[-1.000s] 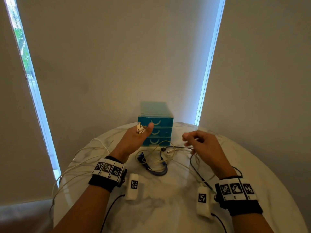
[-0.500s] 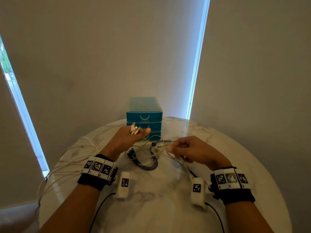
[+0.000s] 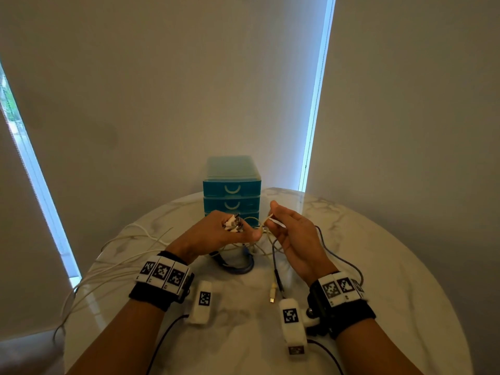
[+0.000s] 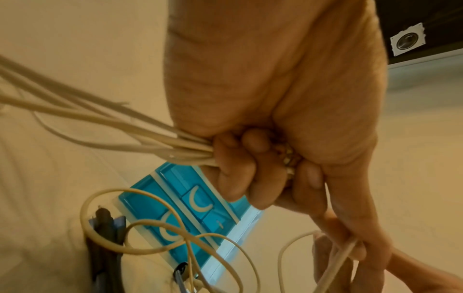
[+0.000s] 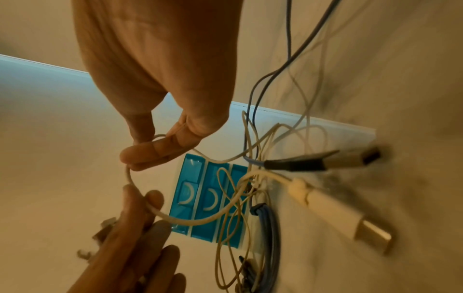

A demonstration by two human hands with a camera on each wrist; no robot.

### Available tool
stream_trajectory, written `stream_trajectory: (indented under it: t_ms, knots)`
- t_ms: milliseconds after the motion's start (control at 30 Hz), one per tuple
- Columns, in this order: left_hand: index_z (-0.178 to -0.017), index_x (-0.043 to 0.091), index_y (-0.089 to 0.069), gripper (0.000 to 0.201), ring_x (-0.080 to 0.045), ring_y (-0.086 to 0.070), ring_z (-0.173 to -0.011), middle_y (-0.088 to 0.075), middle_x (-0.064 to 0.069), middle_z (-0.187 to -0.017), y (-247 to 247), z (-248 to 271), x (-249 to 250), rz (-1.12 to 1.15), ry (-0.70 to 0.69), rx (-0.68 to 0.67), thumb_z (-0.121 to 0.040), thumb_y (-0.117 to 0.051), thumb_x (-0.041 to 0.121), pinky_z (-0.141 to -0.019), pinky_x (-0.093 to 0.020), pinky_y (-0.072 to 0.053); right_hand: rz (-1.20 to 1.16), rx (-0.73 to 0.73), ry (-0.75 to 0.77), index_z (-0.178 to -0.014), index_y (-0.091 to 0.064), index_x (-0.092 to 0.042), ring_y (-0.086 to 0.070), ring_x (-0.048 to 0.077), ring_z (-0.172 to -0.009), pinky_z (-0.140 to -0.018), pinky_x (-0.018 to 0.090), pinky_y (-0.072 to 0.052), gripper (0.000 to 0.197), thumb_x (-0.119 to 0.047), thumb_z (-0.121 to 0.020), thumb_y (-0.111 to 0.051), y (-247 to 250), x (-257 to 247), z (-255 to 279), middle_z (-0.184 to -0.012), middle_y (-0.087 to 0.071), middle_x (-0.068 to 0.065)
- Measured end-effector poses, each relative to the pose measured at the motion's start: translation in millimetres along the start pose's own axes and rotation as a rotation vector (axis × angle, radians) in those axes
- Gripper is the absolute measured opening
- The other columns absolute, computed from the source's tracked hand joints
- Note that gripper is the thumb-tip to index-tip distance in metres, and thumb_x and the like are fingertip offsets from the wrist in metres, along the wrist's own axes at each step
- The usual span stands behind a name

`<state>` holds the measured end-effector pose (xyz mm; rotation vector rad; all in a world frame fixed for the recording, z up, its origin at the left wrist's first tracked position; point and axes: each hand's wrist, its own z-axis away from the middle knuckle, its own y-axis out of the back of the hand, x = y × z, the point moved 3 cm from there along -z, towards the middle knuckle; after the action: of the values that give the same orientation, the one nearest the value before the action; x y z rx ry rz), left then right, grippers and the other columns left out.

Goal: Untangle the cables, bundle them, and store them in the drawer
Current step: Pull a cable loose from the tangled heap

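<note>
My left hand [image 3: 230,232] is raised in front of the blue three-drawer unit [image 3: 232,189] and grips a bunch of white cable ends [image 3: 233,223]. In the left wrist view its fingers [image 4: 240,164] curl round the white cables [image 4: 150,136], which trail off to the left. My right hand [image 3: 288,226] pinches one thin white cable [image 5: 130,178] between thumb and forefinger, close beside the left hand. Below them a tangle of white and dark cables [image 3: 261,246] lies on the table with a coiled blue cable [image 3: 240,267]. All drawers are closed.
The round marble table [image 3: 392,266] stands against a wall. White cables [image 3: 89,282] hang over its left edge. A dark cable [image 3: 341,259] loops to the right of my right hand. A black USB plug [image 5: 313,162] and a white one [image 5: 345,216] dangle near my right wrist.
My right hand has risen from the tangle and moved left, lifting a white cable up to my left hand. The left hand has kept its grip on the cable ends.
</note>
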<state>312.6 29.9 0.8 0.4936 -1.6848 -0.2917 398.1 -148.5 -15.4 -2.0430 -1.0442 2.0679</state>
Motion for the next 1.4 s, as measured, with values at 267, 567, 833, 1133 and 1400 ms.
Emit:
stream_trajectory:
  t_ms: [267, 567, 833, 1133, 1400]
  knots:
    - [-0.092, 0.021, -0.085, 0.019, 0.008, -0.067, -0.07, -0.081, 0.009, -0.085, 22.2, 2.4, 1.2, 0.198, -0.056, 0.493, -0.092, -0.081, 0.039, -0.063, -0.015, -0.045, 0.646, -0.295, -0.085, -0.113, -0.077, -0.011, -0.078, 0.021, -0.109, -0.095, 0.035, -0.063, 0.022, -0.026, -0.097, -0.08, 15.0, 10.2, 2.1, -0.108, -0.083, 0.003]
    - [-0.094, 0.025, -0.085, 0.015, 0.008, -0.067, -0.068, -0.082, 0.011, -0.086, 17.1, 1.9, 2.4, 0.246, -0.021, 0.587, -0.093, -0.08, 0.039, -0.061, -0.017, -0.044, 1.129, -0.175, 0.281, -0.106, -0.075, -0.033, -0.059, -0.004, -0.105, -0.087, 0.003, -0.048, 0.048, 0.006, -0.078, -0.085, 22.7, 2.5, -2.5, -0.117, -0.061, -0.008]
    - [-0.107, 0.009, -0.081, 0.022, 0.008, -0.053, -0.046, -0.057, 0.021, -0.048, 20.5, 8.6, 10.6, 0.317, -0.029, 0.622, -0.101, -0.072, 0.028, -0.055, -0.013, -0.04, 1.004, 0.282, 0.359, -0.088, -0.078, -0.021, -0.07, 0.006, -0.088, -0.086, 0.031, -0.062, 0.033, 0.011, -0.087, -0.072, 60.2, -10.8, -15.0, -0.094, -0.076, -0.006]
    - [-0.103, 0.016, -0.083, 0.023, 0.006, -0.052, -0.048, -0.056, 0.022, -0.048, 26.1, 7.8, 4.0, 0.292, -0.011, 0.617, -0.1, -0.073, 0.037, -0.078, -0.032, -0.047, 0.852, 0.602, 0.464, -0.092, -0.078, -0.018, -0.059, -0.002, -0.075, -0.08, 0.028, -0.047, 0.017, -0.002, -0.094, -0.071, 81.7, -28.7, -9.7, -0.089, -0.072, -0.005]
    - [-0.102, 0.014, -0.082, 0.022, 0.008, -0.055, -0.048, -0.055, 0.015, -0.048, 19.7, 5.1, 4.4, 0.228, -0.029, 0.541, -0.101, -0.073, 0.034, -0.055, -0.013, -0.038, 0.658, 0.274, 0.524, -0.093, -0.081, -0.027, -0.076, 0.009, -0.094, -0.086, 0.029, -0.059, 0.011, -0.018, -0.091, -0.085, 59.7, -21.9, -8.2, -0.093, -0.081, -0.013]
